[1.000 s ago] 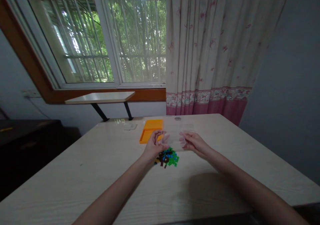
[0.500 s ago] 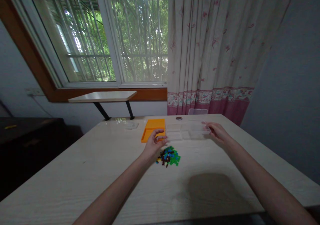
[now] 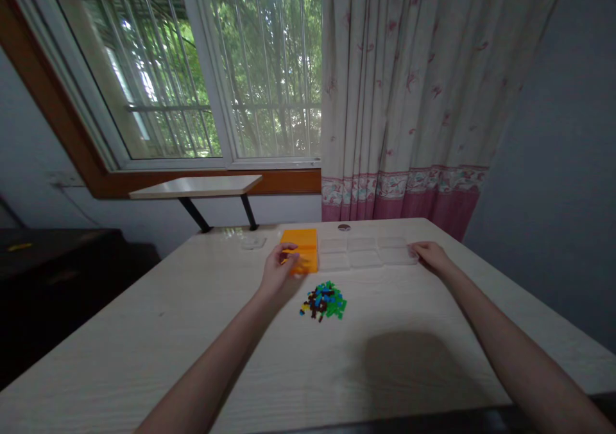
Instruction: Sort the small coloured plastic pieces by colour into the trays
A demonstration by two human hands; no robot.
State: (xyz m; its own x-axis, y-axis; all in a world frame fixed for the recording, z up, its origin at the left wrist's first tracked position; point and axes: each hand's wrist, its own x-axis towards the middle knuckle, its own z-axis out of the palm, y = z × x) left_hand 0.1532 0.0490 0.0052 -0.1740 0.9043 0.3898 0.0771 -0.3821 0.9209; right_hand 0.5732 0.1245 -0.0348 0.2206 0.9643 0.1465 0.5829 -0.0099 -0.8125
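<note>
My right hand (image 3: 432,256) is at the right end of a row of clear plastic boxes, its fingers closed on the edge of the rightmost clear box (image 3: 398,255). That box lies with its two halves flat. My left hand (image 3: 278,268) is over the left side of an open orange plastic box (image 3: 299,237), fingers curved and apart; whether it touches the box is hard to tell. Two more clear boxes, the middle one (image 3: 364,259) and the left one (image 3: 333,262), lie between. In front is a pile of small building bricks (image 3: 326,300), green, blue, dark brown and yellow.
A small clear object (image 3: 253,243) lies left of the orange box. A round dark disc (image 3: 344,227) sits near the table's back edge. A raised white shelf (image 3: 197,187) on black legs stands at the back left. Curtain (image 3: 404,193) and window are behind the table (image 3: 202,331).
My right hand has moved right and lowered the clear box into line with the others; its upright half now lies flat. My left hand has shifted left over the orange box.
</note>
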